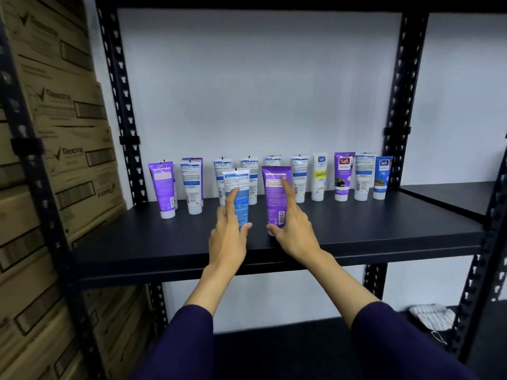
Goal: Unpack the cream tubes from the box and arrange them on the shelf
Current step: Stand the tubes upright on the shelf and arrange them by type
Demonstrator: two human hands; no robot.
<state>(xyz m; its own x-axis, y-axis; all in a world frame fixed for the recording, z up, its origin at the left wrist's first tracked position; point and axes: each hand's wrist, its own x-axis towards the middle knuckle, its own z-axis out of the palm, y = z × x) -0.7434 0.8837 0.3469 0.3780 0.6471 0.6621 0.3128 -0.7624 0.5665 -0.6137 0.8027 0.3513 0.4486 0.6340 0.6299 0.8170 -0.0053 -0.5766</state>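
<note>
Dark purple sleeves (pixel 186 344) cover both my forearms, nearest of all, reaching up over the front edge of the black shelf (pixel 384 229). Cardboard boxes (pixel 63 111) are stacked beside the shelf's left end. On the shelf, my left hand (pixel 229 237) holds a blue and white tube (pixel 237 196) upright on its cap, forefinger laid up its front and thumb at its base. Just to the right, my right hand (pixel 295 231) holds a purple tube (pixel 275 193) the same way, forefinger up its right side, thumb by the cap. The two tubes stand side by side near the middle of the shelf, apart from each other, ahead of the back row. That row of tubes (pixel 318 176) runs along the back edge, from a purple one at the left end to a blue one at the right end. A striped cloth (pixel 430 315) lies on the lower shelf at the right.
</note>
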